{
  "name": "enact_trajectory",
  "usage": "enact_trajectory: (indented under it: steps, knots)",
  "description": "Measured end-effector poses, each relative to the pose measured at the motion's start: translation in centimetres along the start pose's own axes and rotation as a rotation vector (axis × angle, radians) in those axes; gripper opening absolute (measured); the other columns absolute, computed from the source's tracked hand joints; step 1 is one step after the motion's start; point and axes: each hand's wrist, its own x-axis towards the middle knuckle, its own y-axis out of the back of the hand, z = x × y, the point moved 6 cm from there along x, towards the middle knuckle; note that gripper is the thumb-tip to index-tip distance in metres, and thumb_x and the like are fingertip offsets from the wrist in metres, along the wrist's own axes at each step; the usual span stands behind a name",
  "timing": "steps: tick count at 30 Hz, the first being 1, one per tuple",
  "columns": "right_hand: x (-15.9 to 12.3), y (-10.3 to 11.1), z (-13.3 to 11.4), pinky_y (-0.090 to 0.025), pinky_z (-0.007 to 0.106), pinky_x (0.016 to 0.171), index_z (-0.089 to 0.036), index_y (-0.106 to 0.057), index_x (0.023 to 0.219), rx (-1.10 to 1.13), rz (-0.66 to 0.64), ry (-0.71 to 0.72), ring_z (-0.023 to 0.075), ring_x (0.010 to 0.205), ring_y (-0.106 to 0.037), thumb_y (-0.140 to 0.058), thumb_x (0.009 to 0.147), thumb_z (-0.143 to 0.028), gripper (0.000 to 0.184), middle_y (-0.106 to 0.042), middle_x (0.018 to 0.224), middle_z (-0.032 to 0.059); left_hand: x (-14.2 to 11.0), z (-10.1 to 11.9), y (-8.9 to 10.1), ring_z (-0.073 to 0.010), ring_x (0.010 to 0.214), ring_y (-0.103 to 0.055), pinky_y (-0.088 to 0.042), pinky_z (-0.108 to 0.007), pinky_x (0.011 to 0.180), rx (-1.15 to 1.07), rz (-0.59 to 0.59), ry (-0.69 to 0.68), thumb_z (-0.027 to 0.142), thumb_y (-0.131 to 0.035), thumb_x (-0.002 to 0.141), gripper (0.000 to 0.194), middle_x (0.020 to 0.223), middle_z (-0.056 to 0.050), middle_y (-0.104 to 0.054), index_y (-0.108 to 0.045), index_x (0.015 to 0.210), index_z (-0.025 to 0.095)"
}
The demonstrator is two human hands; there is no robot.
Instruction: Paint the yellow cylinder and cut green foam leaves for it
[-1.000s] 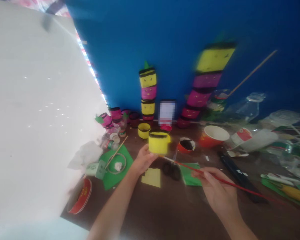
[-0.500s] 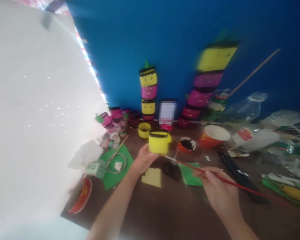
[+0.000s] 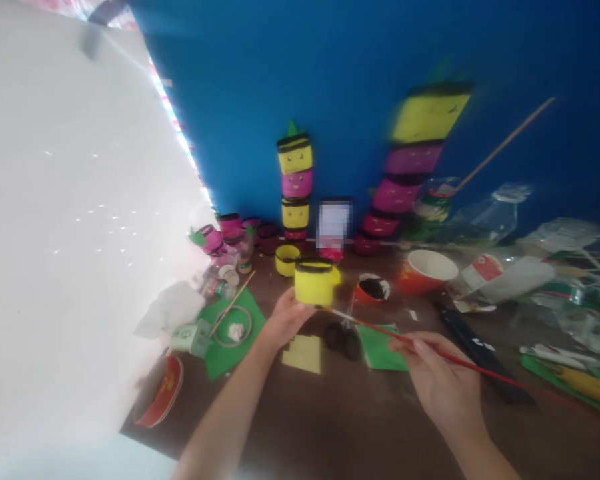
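Note:
My left hand (image 3: 289, 317) grips a yellow ring (image 3: 314, 285) from below and holds it up over the table. The ring's upper rim is black. In my right hand (image 3: 443, 373) is a red-handled paintbrush (image 3: 375, 326), its tip at the ring's lower edge. Whether the bristles touch the ring I cannot tell. Behind the held ring stands a second yellow ring (image 3: 287, 261). Right of it is a small red cup (image 3: 373, 289) with black paint inside. Below the brush lie dark-handled scissors (image 3: 343, 339), a yellow paper piece (image 3: 303, 354) and a green sheet (image 3: 381, 347).
Two stacks of yellow and pink rings, a shorter stack (image 3: 296, 188) and a taller stack (image 3: 405, 167), stand by the blue wall. A paper cup (image 3: 427, 272), a clear bottle (image 3: 500, 212) and a black strip (image 3: 480, 350) are on the right. More green paper (image 3: 257, 320) lies left.
The held ring and the brush tip sit almost where they were. The whole view has shifted very slightly; both hands keep their holds.

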Motion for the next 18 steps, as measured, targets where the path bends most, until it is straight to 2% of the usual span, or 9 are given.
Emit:
enact_trajectory:
  steps: [4, 11, 14, 18]
  knots:
    - [0.1, 0.2, 0.1, -0.056, 0.028, 0.057, -0.023, -0.069, 0.069, -0.003, 0.009, 0.013, 0.0154, 0.055, -0.065, -0.076, 0.065, -0.032, 0.012, -0.068, 0.061, 0.0003, 0.0, -0.1, 0.2, -0.0228, 0.112, -0.057, -0.035, -0.040, 0.104, -0.017, -0.018, -0.007, 0.029, -0.077, 0.065, 0.049, 0.112, -0.008, -0.065, -0.060, 0.110, 0.018]
    - [-0.1, 0.5, -0.6, -0.055, 0.030, 0.057, -0.023, -0.070, 0.068, -0.004, 0.046, 0.048, 0.0158, 0.055, -0.064, -0.075, 0.065, -0.031, 0.009, -0.069, 0.062, 0.0010, 0.1, -0.2, 0.7, -0.0249, 0.114, -0.055, -0.032, -0.042, 0.106, -0.017, 0.023, -0.008, 0.032, -0.078, 0.063, 0.053, 0.111, -0.009, -0.065, -0.059, 0.110, 0.017]
    - [-0.4, 0.6, -1.2, -0.055, 0.031, 0.057, -0.025, -0.071, 0.068, -0.002, 0.052, 0.083, 0.0162, 0.055, -0.064, -0.073, 0.067, -0.031, 0.007, -0.068, 0.063, 0.0011, 0.2, -0.2, 0.3, -0.0264, 0.114, -0.055, -0.032, -0.044, 0.105, -0.010, 0.031, -0.008, 0.032, -0.080, 0.059, 0.053, 0.109, -0.009, -0.065, -0.059, 0.105, 0.016]
    - [-0.9, 0.7, -0.7, -0.055, 0.030, 0.059, -0.027, -0.070, 0.072, -0.034, -0.003, 0.077, 0.0169, 0.059, -0.065, -0.071, 0.070, -0.030, 0.004, -0.070, 0.067, 0.0011, 0.3, 0.2, -0.3, -0.0282, 0.112, -0.055, -0.033, -0.046, 0.104, 0.010, 0.056, -0.024, 0.032, -0.083, 0.054, 0.050, 0.104, -0.009, -0.066, -0.058, 0.094, 0.016]
